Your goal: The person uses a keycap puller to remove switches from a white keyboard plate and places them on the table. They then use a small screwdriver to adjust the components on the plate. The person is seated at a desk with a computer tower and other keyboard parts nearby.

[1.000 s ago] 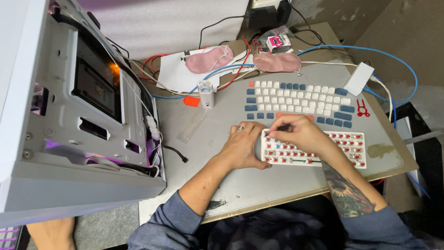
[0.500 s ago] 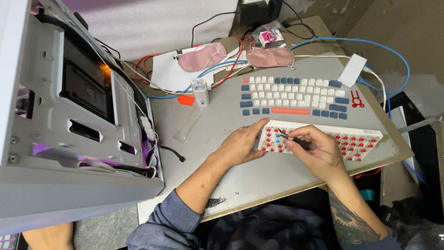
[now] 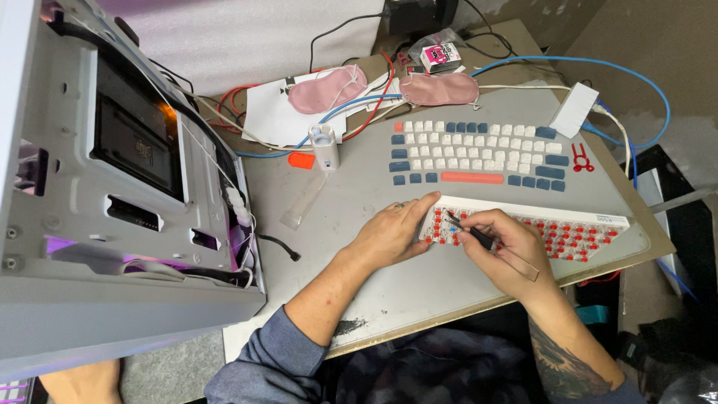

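1. PC case [image 3: 112, 194]: big grey metal box, open side up, filled the left third of the view, w/ a black panel and white cables inside.
2. Table [image 3: 374, 284]: grey top w/ scuffed front edge, carried everything else.
3. Keyboard [image 3: 553, 232]: white frame w/ bare red switches (no caps on), lay along the front right of the table, slightly tilted, its left end under both hands.
4. Keycaps [image 3: 479, 153]: white, blue and one long orange bar, laid out in rows on the table just behind the keyboard, apart from it.
5. Left hand [image 3: 393, 232]: lay flat, fingers together and stretched out, fingertips touching the keyboard's left end, pinning it.
6. Right hand [image 3: 505, 251]: curled in a pen grip, thumb and fingers pinching a brush [image 3: 475, 236]; its dark tip sat on the switches near the keyboard's left end.
7. Paper [image 3: 273, 112]: white sheet at the back left, under red and blue cables.
8. Two pink eye masks [image 3: 327, 78]: one on the paper, one to its right, behind the keycaps.
9. White adapter [image 3: 574, 109]: back right, beside the blue cable [image 3: 643, 82].
10. Clear bottle [image 3: 324, 146]: small, stood left of the keycaps.
11. Red puller [image 3: 581, 158]: small wire tool just right of the keycaps.
12. Orange cap [image 3: 301, 160]: lone bit left of the bottle.
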